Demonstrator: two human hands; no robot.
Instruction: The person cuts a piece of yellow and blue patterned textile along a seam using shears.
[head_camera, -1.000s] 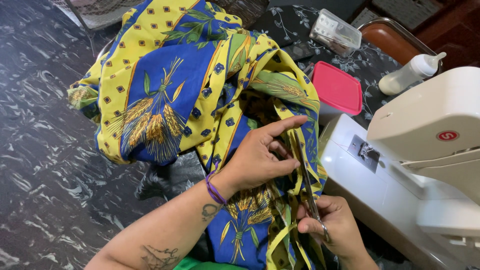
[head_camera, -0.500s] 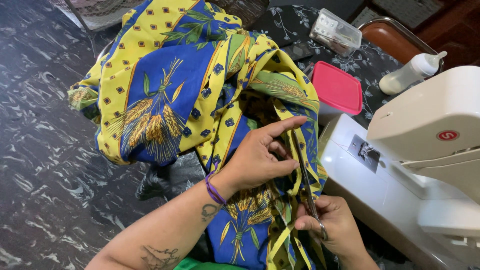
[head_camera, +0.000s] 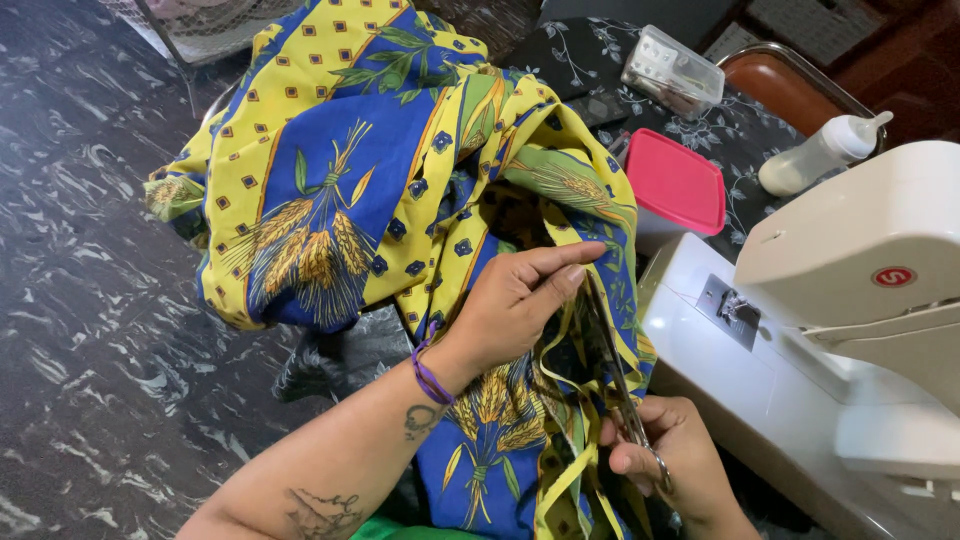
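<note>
Left hand: the left hand (head_camera: 515, 305) is closed in a pinch on the fabric (head_camera: 340, 200), thumb and forefinger pressing an edge near the tip of the scissors (head_camera: 615, 370). It probably holds the cloth taut so the blades meet a firm edge.

Right hand: the right hand (head_camera: 670, 460) grips the scissors by the handles, fingers through the loops. The blades run up and away from the body toward the left fingertips. Whether the blades stand apart or together I cannot tell; they look nearly together.

Fabric, position: heaped over the lap and the table edge, left of the sewing machine (head_camera: 850, 330), with the cut zone between the two hands.

Fabric, look: yellow and blue print, wheat sheaves on blue panels, small squares on yellow bands, green leaves near the top. Soft, much folded. A narrow yellow strip (head_camera: 570, 480) hangs loose by the right hand, seemingly trimmed-off edge.

Wrist: a purple band (head_camera: 430, 380) sits on the left wrist.

Machine: white, just right of the cloth, needle area apart from both hands.

Table items: pink-lidded box (head_camera: 680, 185) beside the fabric; clear plastic box (head_camera: 672, 70) and a white squeeze bottle (head_camera: 820, 152) further back, well apart from the hands.

Floor: dark marbled floor (head_camera: 90, 330) on the left.
</note>
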